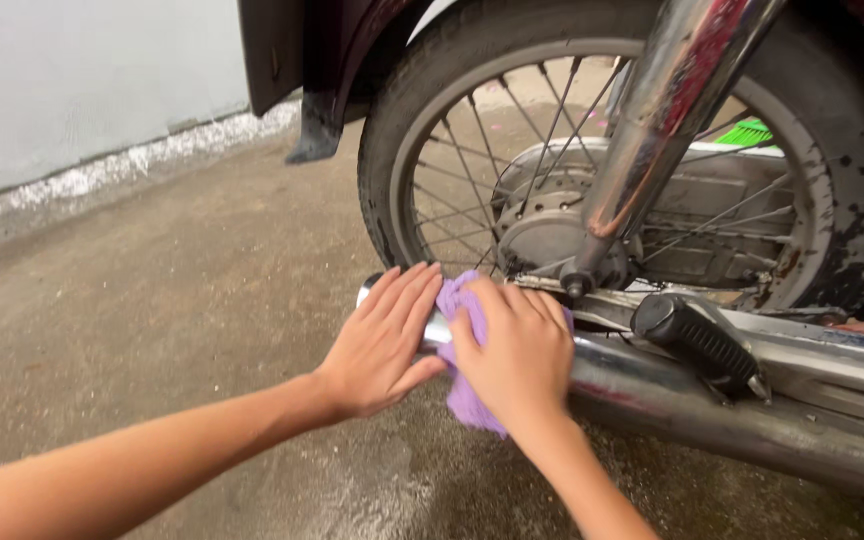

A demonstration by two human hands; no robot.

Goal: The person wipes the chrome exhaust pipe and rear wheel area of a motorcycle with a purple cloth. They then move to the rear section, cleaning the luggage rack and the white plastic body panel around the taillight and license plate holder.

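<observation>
Rough concrete floor (182, 300); hands (452, 340) press soft purple cloth (467, 400).

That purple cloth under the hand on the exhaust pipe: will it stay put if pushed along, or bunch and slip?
The purple cloth looks soft and floppy: it drapes over the exhaust pipe and hangs below. It will probably bunch unless pressed flat, as the right hand does. The pipe is smooth chrome and the ground looks wet, so it may slide easily.
</observation>
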